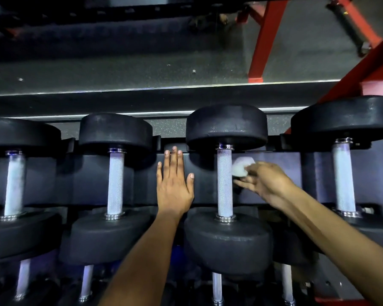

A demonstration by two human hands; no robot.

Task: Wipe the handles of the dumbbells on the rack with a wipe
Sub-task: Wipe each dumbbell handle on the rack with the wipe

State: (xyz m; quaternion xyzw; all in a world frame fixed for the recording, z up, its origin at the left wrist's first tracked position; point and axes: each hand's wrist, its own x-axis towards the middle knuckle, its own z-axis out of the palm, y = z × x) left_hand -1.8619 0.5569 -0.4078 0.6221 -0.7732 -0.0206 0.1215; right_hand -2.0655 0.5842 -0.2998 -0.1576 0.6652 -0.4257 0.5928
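Fingers (244, 183) of my right hand (264, 181) pinch a crumpled white wipe (241, 166), held just beside the right flank of the knurled silver handle (224, 181) of the third black rubber dumbbell from the left on the rack's upper row. Whether the wipe touches the metal I cannot tell; it looks at the edge of contact. My left hand (175, 184) lies flat with straight, spread digits, gripping nothing, on the dark rack tray (93, 184) between the second handle (115, 182) and the third.

Head view, progress: four handles visible on this row. None shows a clear wet or clean mark, so I cannot judge from surface alone which are done. My judgement: the third handle is the one in hand. The far-right handle (343, 180) and the far-left handle (14, 184) have no hand near them. A lower row of dumbbell handles (217, 288) shows beneath, dim and partly hidden, likely not yet reached.

Remaining: probably most of the rack. Red steel frame (264, 38) stands beyond on the speckled floor.
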